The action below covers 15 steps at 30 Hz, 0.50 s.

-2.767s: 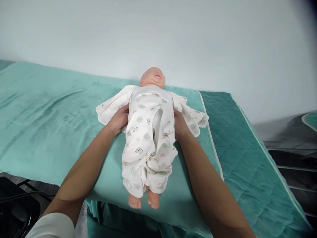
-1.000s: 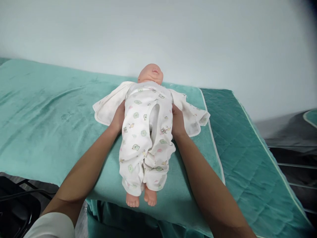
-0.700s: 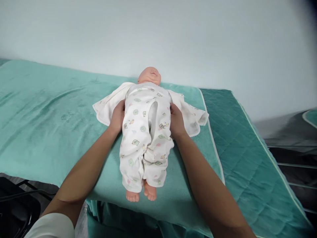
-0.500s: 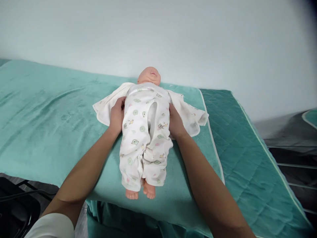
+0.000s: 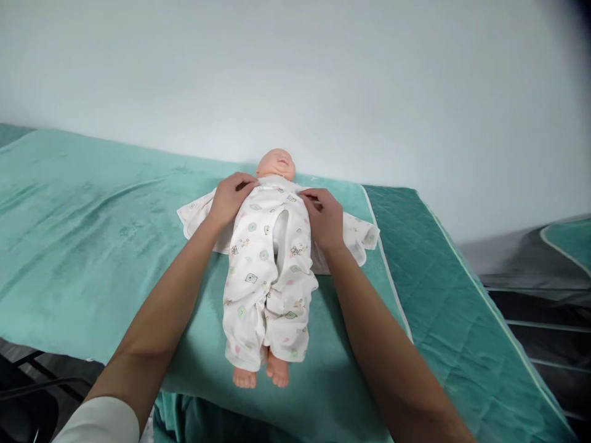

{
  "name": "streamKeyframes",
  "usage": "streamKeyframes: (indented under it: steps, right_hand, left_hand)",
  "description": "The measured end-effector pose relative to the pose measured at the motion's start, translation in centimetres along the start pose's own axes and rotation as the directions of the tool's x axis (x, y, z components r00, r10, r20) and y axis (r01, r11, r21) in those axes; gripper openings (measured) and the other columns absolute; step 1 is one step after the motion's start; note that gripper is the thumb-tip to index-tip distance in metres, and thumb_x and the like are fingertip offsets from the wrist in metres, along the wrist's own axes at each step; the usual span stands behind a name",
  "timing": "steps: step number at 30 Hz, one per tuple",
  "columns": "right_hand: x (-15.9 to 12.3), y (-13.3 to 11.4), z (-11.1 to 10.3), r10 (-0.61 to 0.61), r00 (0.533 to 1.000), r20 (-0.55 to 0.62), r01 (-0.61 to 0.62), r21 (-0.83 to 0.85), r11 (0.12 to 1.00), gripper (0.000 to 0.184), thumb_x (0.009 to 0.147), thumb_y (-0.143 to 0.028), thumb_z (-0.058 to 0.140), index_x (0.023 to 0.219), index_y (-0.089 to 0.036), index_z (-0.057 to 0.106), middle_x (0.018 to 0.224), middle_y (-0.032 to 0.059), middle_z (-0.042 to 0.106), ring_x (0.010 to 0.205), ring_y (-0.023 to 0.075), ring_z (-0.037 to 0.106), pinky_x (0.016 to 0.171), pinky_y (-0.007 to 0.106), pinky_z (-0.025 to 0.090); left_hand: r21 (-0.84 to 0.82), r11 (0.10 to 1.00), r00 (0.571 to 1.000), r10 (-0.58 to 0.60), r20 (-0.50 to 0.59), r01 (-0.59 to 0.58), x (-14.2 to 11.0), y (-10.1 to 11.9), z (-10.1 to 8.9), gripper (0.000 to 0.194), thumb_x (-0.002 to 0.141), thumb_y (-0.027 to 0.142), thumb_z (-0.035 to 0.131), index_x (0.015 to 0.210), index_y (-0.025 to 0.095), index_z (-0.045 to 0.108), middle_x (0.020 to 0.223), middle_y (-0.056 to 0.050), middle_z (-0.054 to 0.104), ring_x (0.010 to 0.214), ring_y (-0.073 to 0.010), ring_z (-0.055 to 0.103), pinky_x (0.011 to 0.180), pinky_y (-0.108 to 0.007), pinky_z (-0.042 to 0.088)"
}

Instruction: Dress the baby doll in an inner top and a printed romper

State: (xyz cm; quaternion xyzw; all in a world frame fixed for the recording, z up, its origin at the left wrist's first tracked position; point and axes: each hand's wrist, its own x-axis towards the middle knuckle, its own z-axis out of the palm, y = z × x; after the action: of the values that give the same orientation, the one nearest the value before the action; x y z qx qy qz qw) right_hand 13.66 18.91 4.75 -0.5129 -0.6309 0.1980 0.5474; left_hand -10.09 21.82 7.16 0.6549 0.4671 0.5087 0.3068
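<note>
A baby doll (image 5: 276,163) lies on its back, head toward the wall and bare feet toward me. White baby trousers (image 5: 252,261) with a small animal print cover its legs and reach up its chest. A matching white baby shirt (image 5: 361,235) lies spread out beneath it to both sides. With bent fingers, my left hand (image 5: 232,198) pinches the trousers' waistband at the upper left of the chest. On the opposite side, my right hand (image 5: 324,216) has its thumb and fingers closed at the waistband's edge; its fingertips are partly hidden.
A light green cover (image 5: 115,258) lies under the doll, over a darker quilted green mat (image 5: 452,320). Behind stands a white wall (image 5: 295,74). A metal rack (image 5: 549,326) is at the right, and a black object (image 5: 28,406) sits at the lower left.
Both hands have moved up from the doll's sides to the waistband at its chest, and their fingers have closed there. The view has tilted slightly upward.
</note>
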Motion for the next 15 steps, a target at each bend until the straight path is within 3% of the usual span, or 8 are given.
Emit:
streamKeyframes:
  steps: [3, 6, 11, 15]
  right_hand:
    - [2.4, 0.2, 0.6, -0.002, 0.987, 0.16, -0.008, 0.063, 0.998, 0.014, 0.086, -0.039, 0.068, 0.081, -0.025, 0.067, 0.095, 0.0027, 0.068, 0.091, 0.0202, 0.061, 0.087, 0.036, 0.049]
    - [3.8, 0.4, 0.7, -0.048, 0.954, 0.296, 0.026, 0.078, 0.997, 0.018, 0.083, -0.042, 0.072, 0.081, -0.025, 0.066, 0.109, 0.0046, 0.066, 0.108, 0.0229, 0.059, 0.095, 0.038, 0.047]
    - [5.1, -0.4, 0.9, -0.076, 0.865, 0.495, 0.002, 0.149, 0.989, 0.024, 0.083, -0.046, 0.074, 0.08, -0.024, 0.063, 0.132, 0.0042, 0.062, 0.131, 0.0258, 0.053, 0.113, 0.043, 0.038]
    - [6.6, -0.6, 1.1, -0.027, 0.817, 0.576, -0.066, 0.14, 0.988, 0.032, 0.091, -0.05, 0.063, 0.075, -0.023, 0.062, 0.114, 0.0036, 0.068, 0.11, 0.0235, 0.061, 0.098, 0.039, 0.044]
  left_hand:
    - [-0.029, 0.998, 0.98, -0.045, 0.192, 0.051, 1.4, -0.2, -0.5, 0.023, 0.085, 0.042, 0.07, 0.091, 0.02, 0.071, 0.114, -0.007, 0.071, 0.108, -0.0204, 0.064, 0.101, -0.035, 0.046]
    - [-0.029, 0.998, 0.955, -0.043, 0.294, 0.054, 1.8, -0.3, -0.9, 0.025, 0.081, 0.044, 0.074, 0.088, 0.02, 0.067, 0.122, -0.006, 0.066, 0.116, -0.0211, 0.059, 0.105, -0.035, 0.043]
    - [-0.078, 0.996, 0.944, -0.003, 0.331, 0.031, 2.1, 0.2, -0.6, 0.025, 0.083, 0.04, 0.073, 0.082, 0.02, 0.058, 0.109, -0.004, 0.066, 0.101, -0.0187, 0.059, 0.092, -0.032, 0.045]
    - [-0.018, 0.999, 0.962, -0.033, 0.272, 0.039, 3.1, 0.2, 0.2, 0.022, 0.086, 0.035, 0.07, 0.078, 0.021, 0.054, 0.079, 0.001, 0.058, 0.075, -0.0152, 0.051, 0.075, -0.03, 0.041]
